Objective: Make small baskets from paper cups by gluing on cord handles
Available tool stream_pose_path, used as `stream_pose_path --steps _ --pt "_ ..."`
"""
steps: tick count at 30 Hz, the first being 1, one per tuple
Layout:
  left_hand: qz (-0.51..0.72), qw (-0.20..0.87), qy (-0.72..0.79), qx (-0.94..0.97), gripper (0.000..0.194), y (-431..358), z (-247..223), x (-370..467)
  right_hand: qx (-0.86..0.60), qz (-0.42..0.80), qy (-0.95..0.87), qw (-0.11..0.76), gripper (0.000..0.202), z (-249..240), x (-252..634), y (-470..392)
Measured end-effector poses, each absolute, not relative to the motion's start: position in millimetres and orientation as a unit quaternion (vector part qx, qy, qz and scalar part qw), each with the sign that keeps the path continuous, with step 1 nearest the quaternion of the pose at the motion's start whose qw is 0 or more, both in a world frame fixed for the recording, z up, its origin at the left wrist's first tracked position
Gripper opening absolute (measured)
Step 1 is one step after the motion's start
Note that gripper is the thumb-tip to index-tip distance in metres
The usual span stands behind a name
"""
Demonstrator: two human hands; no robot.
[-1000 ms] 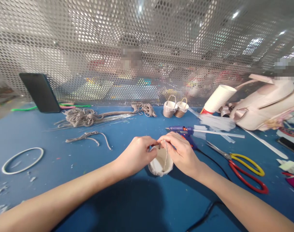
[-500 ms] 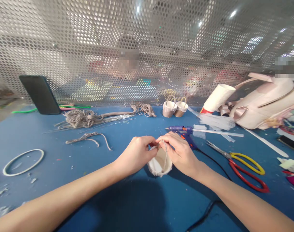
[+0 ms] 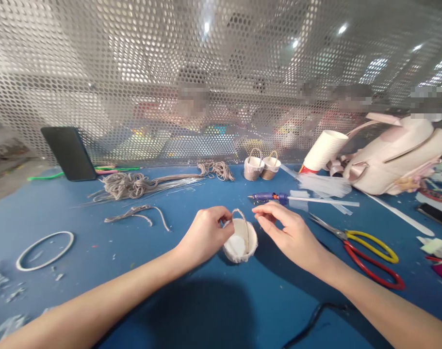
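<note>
A small white paper-cup basket (image 3: 239, 245) stands on the blue table, with a twisted grey cord handle (image 3: 247, 228) arching over it. My left hand (image 3: 209, 230) is at the basket's left side, its thumb and fingers pinched on the left end of the handle by the rim. To the right of the basket is my right hand (image 3: 288, 232), off the handle, its thumb and forefinger a little apart with nothing seen between them. Behind my right hand lies a blue glue gun (image 3: 270, 196) with a clear stick in its back.
Scissors (image 3: 342, 236) with yellow and red handles lie right. Two small baskets (image 3: 253, 168), stacked cups (image 3: 324, 150) and a pink bag (image 3: 391, 155) stand behind. Cord bundles (image 3: 128, 185), a phone (image 3: 68, 154) and a white ring (image 3: 45, 250) are left. A black cable (image 3: 311, 322) lies in front.
My right hand has let go of the handle and moved right, clear of the basket. My left hand remains at the left side. The view has shifted slightly.
</note>
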State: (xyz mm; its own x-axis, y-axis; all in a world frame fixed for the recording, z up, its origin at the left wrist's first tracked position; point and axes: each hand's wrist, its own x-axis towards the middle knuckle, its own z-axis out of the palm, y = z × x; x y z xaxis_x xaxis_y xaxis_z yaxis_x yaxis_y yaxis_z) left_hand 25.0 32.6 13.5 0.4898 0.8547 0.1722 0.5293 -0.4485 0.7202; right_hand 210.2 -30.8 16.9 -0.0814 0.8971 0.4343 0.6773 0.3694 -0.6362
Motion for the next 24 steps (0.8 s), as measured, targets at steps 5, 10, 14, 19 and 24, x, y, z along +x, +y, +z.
stream_pose_path --steps 5,10,14,19,24 --pt "0.263 0.294 0.421 0.817 0.014 31 14 24 -0.617 0.124 -0.682 0.372 0.014 18 243 -52" --pt "0.254 0.261 0.412 0.835 0.014 31 18 26 -0.708 0.151 -0.616 0.311 0.021 5 282 -57" --pt "0.243 0.254 0.418 0.838 0.012 31 21 27 -0.747 0.117 -0.572 0.318 0.028 -10 301 -41" --pt "0.238 0.29 0.448 0.812 0.009 30 17 25 -0.732 0.179 -0.586 0.297 0.043 -20 300 -13" --pt "0.261 0.304 0.455 0.795 0.013 25 13 24 -0.719 0.208 -0.601 0.281 0.031 -18 288 2"
